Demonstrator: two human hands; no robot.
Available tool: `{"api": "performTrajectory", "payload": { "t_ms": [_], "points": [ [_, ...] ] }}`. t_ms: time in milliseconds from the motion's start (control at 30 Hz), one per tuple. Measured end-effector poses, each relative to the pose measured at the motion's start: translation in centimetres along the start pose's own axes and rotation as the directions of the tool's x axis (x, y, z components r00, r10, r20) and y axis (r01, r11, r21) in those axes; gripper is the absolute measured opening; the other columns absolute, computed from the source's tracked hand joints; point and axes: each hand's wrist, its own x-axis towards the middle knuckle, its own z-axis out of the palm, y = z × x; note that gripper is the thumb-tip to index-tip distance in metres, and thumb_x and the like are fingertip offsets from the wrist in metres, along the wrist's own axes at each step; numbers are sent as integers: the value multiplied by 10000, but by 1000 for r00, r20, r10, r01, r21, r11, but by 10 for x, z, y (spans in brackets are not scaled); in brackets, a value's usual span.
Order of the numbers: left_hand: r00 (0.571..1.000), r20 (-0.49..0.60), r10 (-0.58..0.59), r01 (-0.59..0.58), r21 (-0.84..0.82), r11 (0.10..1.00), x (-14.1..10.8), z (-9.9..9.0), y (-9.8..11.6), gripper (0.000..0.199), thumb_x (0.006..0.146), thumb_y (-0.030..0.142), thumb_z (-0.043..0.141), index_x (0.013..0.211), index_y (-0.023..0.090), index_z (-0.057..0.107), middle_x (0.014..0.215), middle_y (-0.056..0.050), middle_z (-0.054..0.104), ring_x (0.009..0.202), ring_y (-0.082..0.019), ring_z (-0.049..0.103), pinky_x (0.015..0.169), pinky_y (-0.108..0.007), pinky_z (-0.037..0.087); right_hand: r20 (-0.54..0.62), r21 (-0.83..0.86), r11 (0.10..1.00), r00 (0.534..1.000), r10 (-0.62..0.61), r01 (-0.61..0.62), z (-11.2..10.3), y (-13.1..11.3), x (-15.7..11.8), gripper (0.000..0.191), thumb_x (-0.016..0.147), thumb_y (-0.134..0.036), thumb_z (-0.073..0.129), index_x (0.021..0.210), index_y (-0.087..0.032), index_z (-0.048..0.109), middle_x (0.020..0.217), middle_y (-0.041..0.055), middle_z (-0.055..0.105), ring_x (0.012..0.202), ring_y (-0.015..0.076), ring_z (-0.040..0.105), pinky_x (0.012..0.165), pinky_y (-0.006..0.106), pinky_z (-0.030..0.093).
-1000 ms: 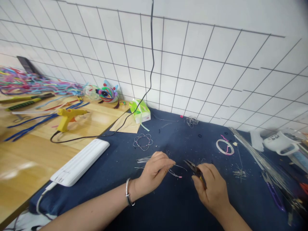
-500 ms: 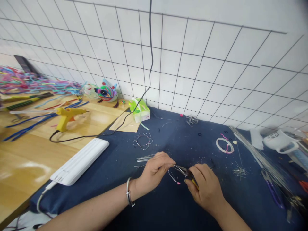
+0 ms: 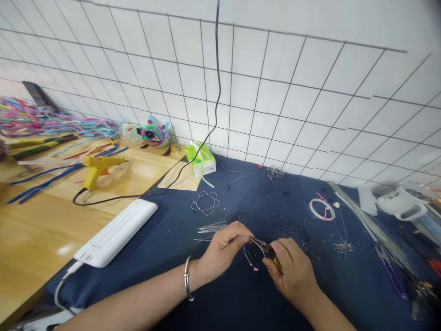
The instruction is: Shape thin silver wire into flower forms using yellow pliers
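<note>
My left hand (image 3: 231, 243) pinches one end of a thin bent wire (image 3: 247, 255) between thumb and fingertips. A small pink piece sits at the wire's lower end. In my right hand (image 3: 292, 266) is a pair of pliers (image 3: 261, 243) with dark jaws and yellow handles; the jaws point left and meet the wire close to my left fingertips. Beyond my left hand lies a bundle of straight wires (image 3: 211, 227). Farther back, a flower-shaped wire ring (image 3: 206, 203) with small beads rests flat on the dark blue cloth (image 3: 255, 299).
A white power strip (image 3: 117, 232) and a yellow glue gun (image 3: 99, 170) lie on the left. A tissue pack (image 3: 200, 159) stands near the wall. To the right are a wire coil (image 3: 322, 209), long wires (image 3: 365, 218), purple-handled pliers (image 3: 392, 278) and a white mug (image 3: 401, 202).
The pliers' jaws and the wire have shifted slightly in angle, and the pink end hangs a little lower. Both hands keep their holds; the whole view has moved slightly.
</note>
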Motion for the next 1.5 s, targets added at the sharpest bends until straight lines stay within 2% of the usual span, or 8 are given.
{"api": "performTrajectory", "payload": {
  "t_ms": [333,800,1000,1267,1400,1500],
  "points": [
    [1000,-2,11,-11,18,1000,0,-1,2,152,858,194,482,811,138,616,764,-43,566,725,-123,524,698,-266,421,-23,-16,1000,1000,-11,10,0,-2,1,238,826,-281,498,1013,-135,513,837,91,557,766,179,541,674,325,477],
    [999,16,-29,29,24,999,-1,1,0,163,865,201,471,785,130,595,754,-31,540,716,-115,507,692,-263,406,50,147,986,997,66,-73,9,-5,-6,200,836,-202,443,1018,-134,491,800,69,522,729,160,507,627,286,447],
    [999,2,-53,53,15,998,-3,2,-4,164,867,207,470,784,132,590,753,-28,543,720,-115,507,696,-261,401,128,177,973,984,127,-149,12,-9,-5,139,854,-213,392,907,-150,505,724,37,488,657,143,476,590,267,404],
    [998,-13,-59,60,45,997,-3,2,-6,153,862,214,479,804,136,597,765,-30,550,722,-115,510,692,-256,405,251,314,914,950,184,-259,10,-9,-4,94,861,-209,384,834,-173,467,708,17,454,641,131,445,604,264,372],
    [998,-7,-59,59,55,997,-3,2,-5,146,861,214,481,815,136,595,770,-31,553,723,-115,515,691,-257,409,252,335,907,952,175,-255,9,-6,-4,96,865,-206,380,829,-177,464,704,13,453,630,125,442,598,257,367],
    [997,8,-78,77,79,994,-3,2,-2,153,862,214,479,796,132,589,747,-24,551,704,-110,514,678,-251,408,221,274,939,964,150,-209,8,-2,-4,93,857,-212,407,877,-171,487,715,21,466,645,131,450,602,259,372]
  ]
}}
